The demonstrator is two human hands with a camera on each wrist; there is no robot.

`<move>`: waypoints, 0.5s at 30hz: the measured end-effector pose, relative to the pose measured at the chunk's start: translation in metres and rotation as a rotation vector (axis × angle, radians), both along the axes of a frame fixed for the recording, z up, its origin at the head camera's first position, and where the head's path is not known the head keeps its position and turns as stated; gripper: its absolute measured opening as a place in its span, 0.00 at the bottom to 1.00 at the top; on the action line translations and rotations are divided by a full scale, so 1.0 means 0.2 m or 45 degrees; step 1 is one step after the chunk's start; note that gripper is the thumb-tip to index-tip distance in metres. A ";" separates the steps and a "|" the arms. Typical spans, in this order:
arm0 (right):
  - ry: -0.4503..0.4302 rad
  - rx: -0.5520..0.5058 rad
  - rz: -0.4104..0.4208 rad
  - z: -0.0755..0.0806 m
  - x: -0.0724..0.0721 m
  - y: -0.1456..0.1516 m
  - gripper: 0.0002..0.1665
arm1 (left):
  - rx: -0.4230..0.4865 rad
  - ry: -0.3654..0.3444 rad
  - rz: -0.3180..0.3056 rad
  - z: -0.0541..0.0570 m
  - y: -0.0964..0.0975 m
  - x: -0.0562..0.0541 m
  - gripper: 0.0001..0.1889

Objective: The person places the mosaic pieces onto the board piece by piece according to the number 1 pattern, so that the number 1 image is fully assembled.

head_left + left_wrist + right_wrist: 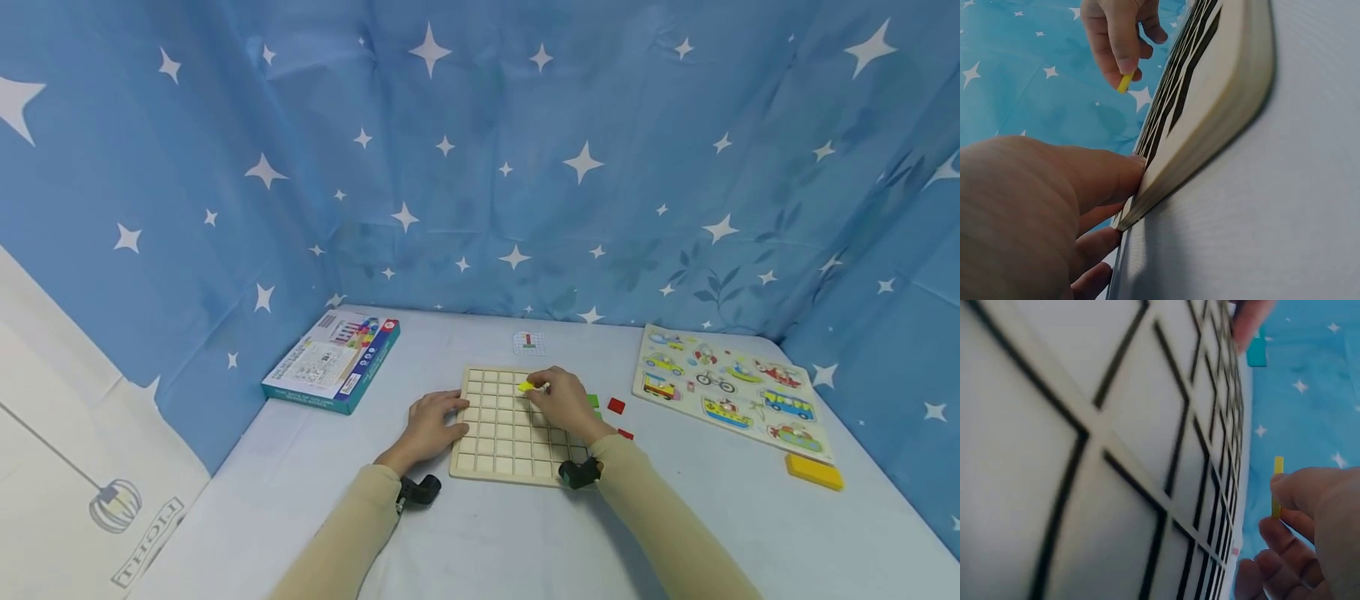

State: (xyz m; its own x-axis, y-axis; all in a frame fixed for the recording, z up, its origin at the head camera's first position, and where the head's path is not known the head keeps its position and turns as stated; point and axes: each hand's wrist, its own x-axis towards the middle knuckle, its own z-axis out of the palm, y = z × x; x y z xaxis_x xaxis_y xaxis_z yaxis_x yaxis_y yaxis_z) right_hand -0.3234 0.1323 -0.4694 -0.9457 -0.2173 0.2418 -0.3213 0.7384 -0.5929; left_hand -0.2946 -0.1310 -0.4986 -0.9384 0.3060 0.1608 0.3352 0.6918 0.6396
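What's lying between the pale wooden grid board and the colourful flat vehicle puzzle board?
The head view shows small, flat red tiles and green tiles there, some partly hidden.

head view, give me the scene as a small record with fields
left hand: touches left edge of the wooden grid board
right hand: pinches a yellow tile above the board
right of board: green tiles, red tiles
beyond board: small grid-printed card
table's left: teal-edged box
table's right: vehicle puzzle board, yellow block
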 end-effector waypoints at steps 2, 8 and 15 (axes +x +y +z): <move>-0.014 0.031 0.005 -0.01 -0.01 -0.02 0.15 | -0.001 -0.008 -0.004 -0.01 0.00 0.00 0.20; 0.009 0.108 0.059 -0.01 0.00 -0.10 0.16 | -0.021 0.005 -0.008 0.00 -0.01 0.00 0.21; 0.060 0.113 0.080 -0.01 -0.02 -0.16 0.15 | -0.008 0.003 -0.013 0.00 -0.01 -0.01 0.21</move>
State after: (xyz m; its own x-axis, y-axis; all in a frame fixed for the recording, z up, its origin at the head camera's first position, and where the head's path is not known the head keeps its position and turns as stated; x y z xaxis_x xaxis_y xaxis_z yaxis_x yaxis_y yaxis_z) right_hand -0.3274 0.1000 -0.4715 -0.9176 -0.2981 0.2629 -0.3944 0.7649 -0.5092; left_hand -0.2958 -0.1322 -0.4988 -0.9348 0.3166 0.1610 0.3438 0.6923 0.6344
